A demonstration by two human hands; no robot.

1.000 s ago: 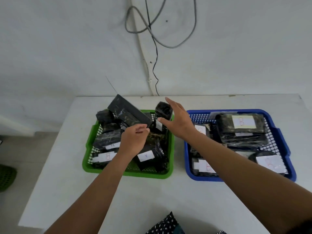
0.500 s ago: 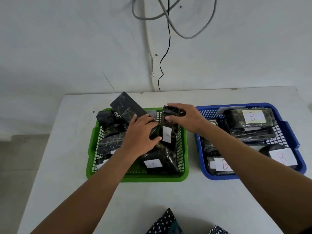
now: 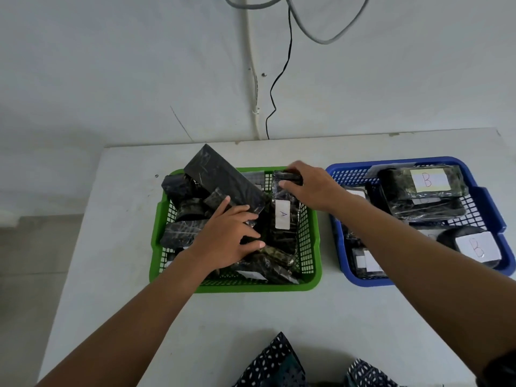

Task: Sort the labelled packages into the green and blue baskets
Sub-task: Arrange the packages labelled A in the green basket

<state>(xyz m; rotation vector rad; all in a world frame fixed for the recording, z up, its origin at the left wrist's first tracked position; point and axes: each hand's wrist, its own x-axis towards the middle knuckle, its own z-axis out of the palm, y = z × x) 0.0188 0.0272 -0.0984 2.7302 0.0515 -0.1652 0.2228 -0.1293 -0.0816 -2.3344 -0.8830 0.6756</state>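
Gripping the far end of a black plastic-wrapped package w/ a white "A" label [image 3: 283, 216], the right hand [image 3: 312, 188] curls fingers and thumb round its top. The pkg stands tilted inside the green plastic mesh basket [image 3: 314, 241], against its right wall. Left hand [image 3: 227, 238] lies just left of that pkg, fingers spread and fairly straight, pressing flat on the heap of dark wrapped packages [image 3: 184, 216] filling the basket; not gripping anything as far as visible. A long flat black package [image 3: 220, 180] leans up past the left hand's fingertips, poking over the basket's far rim. Right of the right forearm sits the blue plastic mesh basket [image 3: 491, 210] w/ wrapped pkgs labelled "B" [image 3: 427, 181]. Both baskets rest side by side, apart, on the white surface [image 3: 251, 317]. Grey and black cables [image 3: 279, 79] hang on the wall beyond.
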